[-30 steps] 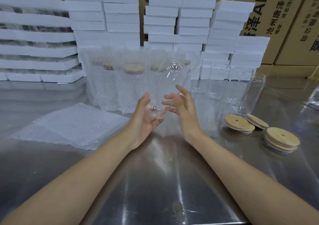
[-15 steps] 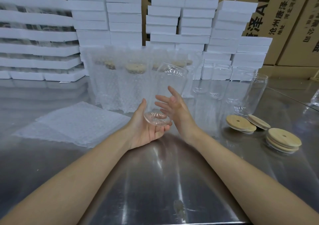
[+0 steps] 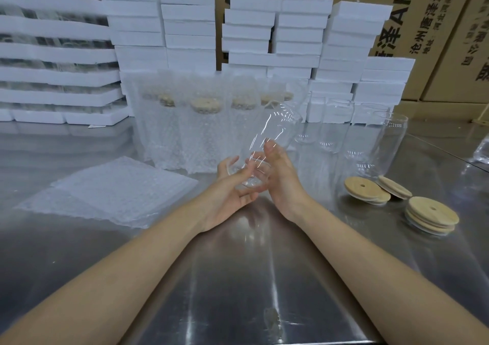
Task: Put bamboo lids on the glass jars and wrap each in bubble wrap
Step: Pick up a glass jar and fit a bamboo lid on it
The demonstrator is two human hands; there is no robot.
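At the centre of the frame, the left hand [image 3: 229, 195] cups the base of a tilted, lidless glass jar [image 3: 275, 130], and the right hand [image 3: 283, 183] clasps its lower side. Bamboo lids [image 3: 366, 190] lie at right of centre on the table, and bubble wrap sheets [image 3: 113, 191] lie at left.

A person's left hand [image 3: 230, 194] and right hand [image 3: 280, 175] are gripping a tilted glass jar [image 3: 272, 130] above a steel tabletop [image 3: 238, 278]. Wrapped jars [image 3: 201, 138] are standing beyond it, bamboo lids [image 3: 366, 190] lying right, bubble wrap sheets [image 3: 111, 191] left.
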